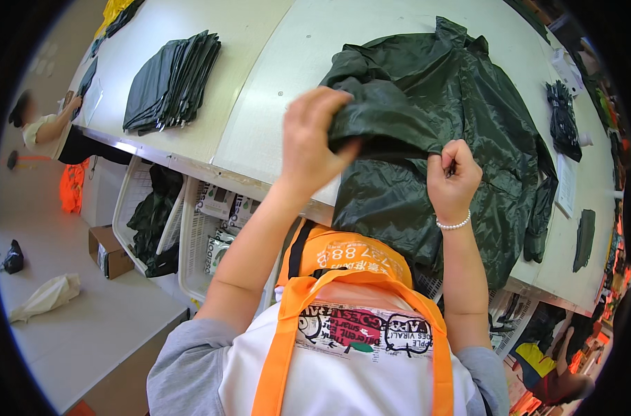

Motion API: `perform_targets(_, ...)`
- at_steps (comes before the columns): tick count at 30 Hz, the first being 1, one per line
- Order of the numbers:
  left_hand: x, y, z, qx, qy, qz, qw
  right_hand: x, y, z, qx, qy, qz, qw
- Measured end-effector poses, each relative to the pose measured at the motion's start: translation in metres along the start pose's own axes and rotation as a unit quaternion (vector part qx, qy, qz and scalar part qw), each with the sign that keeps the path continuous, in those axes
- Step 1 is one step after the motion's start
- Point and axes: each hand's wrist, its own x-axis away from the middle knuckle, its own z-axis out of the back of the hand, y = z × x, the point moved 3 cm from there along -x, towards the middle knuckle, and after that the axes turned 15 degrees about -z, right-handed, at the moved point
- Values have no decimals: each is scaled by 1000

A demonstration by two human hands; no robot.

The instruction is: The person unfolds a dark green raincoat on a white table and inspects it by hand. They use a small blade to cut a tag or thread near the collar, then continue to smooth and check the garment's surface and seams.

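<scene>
A dark green rain jacket [492, 149] lies spread on the white table in front of me, its collar at the far side. My left hand [314, 135] grips a bunched part of the jacket, perhaps a sleeve, at its left side and is slightly blurred. With fingers pinched, my right hand [454, 177] holds the edge of that same part near the middle of the jacket. Between the two hands the raised cloth forms a dark opening. The jacket's lower hem hangs over the table's near edge, by my orange apron [350, 253].
A stack of folded dark green garments [173, 83] sits on the table [260, 132] at the left. Dark bundled pieces [564, 118] lie at the right. White baskets [190, 270] with garments and packages stand below the near edge. Another person [48, 132] works at the far left.
</scene>
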Motion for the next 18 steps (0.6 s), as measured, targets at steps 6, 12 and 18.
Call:
perform_targets(6,4,-21,10,13,66,95,993,16,-18,-5,12,-149,9,989)
perform_targets(12,-13,5,10,45,-12,-92,995,27,-13,-4,9,-128,-18,992)
perform_targets(18,-8,13,25,129,-56,-114,983,29,-17,8,50,-225,-81,970)
